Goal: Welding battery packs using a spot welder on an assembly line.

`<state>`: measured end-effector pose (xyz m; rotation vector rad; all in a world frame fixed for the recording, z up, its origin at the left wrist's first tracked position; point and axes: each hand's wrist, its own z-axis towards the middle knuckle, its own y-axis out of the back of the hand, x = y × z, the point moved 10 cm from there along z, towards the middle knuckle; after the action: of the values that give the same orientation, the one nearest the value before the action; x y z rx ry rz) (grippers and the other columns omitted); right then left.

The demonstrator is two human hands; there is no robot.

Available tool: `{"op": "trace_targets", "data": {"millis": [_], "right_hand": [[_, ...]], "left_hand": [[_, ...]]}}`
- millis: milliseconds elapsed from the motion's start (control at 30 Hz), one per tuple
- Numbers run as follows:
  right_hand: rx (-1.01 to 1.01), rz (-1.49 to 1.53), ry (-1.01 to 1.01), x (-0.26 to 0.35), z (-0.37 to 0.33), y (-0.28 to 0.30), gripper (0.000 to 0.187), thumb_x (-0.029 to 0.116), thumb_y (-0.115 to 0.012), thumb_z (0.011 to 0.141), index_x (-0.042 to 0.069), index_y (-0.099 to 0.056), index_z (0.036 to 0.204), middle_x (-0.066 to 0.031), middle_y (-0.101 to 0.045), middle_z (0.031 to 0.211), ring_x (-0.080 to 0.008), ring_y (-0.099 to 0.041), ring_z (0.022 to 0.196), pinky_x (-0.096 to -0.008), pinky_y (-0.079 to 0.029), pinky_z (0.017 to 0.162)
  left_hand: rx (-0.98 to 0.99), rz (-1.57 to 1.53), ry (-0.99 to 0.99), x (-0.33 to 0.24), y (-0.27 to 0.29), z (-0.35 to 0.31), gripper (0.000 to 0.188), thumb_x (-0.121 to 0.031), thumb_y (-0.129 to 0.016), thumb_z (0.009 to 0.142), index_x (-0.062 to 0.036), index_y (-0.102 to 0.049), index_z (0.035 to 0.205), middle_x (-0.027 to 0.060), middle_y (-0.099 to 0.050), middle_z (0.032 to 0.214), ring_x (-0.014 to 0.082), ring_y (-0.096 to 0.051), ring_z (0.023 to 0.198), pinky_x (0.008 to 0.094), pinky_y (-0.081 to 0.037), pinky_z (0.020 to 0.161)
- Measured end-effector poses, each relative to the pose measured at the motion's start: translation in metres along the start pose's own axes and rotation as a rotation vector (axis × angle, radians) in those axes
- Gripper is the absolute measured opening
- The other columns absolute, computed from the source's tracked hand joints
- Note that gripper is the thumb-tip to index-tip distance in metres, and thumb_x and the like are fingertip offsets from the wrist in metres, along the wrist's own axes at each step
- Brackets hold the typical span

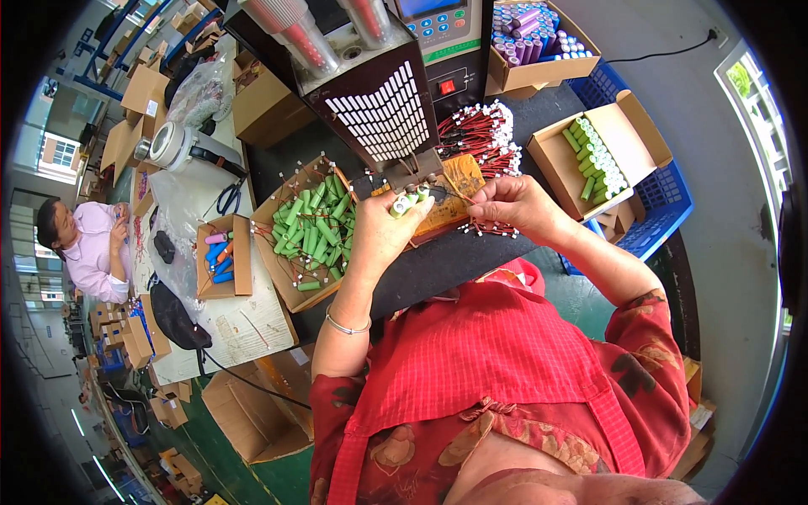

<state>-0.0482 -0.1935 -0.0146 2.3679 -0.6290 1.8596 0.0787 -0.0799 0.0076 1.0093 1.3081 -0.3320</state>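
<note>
My left hand (pixel 385 229) is closed around green battery cells (pixel 402 204) with pale ends, holding them under the electrode tips of a black spot welder (pixel 370 114). My right hand (pixel 520 206) pinches a thin dark wire lead (pixel 450 195) that runs toward the cells. Both hands are at a worn yellow-orange block (pixel 463 175) below the welder head. Whether the wire touches a cell is too small to tell. Beyond my right hand lies a bundle of red and black leads (pixel 484 135) with white connectors. Left of my left hand, a cardboard box (pixel 272 268) holds many green cells with leads attached.
An open box (pixel 652 160) of green cells rests on a blue crate (pixel 673 202) at right. Purple and blue cells (pixel 530 42) fill a box behind. A smaller box (pixel 240 282) of coloured cells stands left. Another person (pixel 93 240) sits far left.
</note>
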Motion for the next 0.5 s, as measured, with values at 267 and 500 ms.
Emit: {"op": "trace_targets", "data": {"millis": [267,500], "right_hand": [[-0.064,-0.185,0.216,0.020,0.003,-0.002,0.017,0.020,-0.063,0.084,0.003,-0.062,0.084,0.0031,-0.056,0.065,-0.0021,-0.049,0.057,-0.0187,-0.040,0.050],[-0.075,-0.309,0.256,0.027,0.008,-0.013,0.018,0.020,-0.062,0.084,0.002,-0.063,0.083,0.0041,-0.053,0.062,-0.0020,-0.046,0.056,-0.0191,-0.038,0.049]], "left_hand": [[0.235,-0.776,0.155,0.009,-0.010,-0.014,0.026,-0.006,-0.070,0.075,0.0009,-0.061,0.099,0.0062,-0.064,0.092,0.0045,-0.055,0.071,0.0168,-0.044,0.058],[-0.051,-0.156,-0.149,0.000,-0.001,-0.008,0.019,-0.003,-0.067,0.077,0.0004,-0.062,0.094,0.0014,-0.063,0.086,0.0064,-0.056,0.077,0.0218,-0.047,0.065]]}}
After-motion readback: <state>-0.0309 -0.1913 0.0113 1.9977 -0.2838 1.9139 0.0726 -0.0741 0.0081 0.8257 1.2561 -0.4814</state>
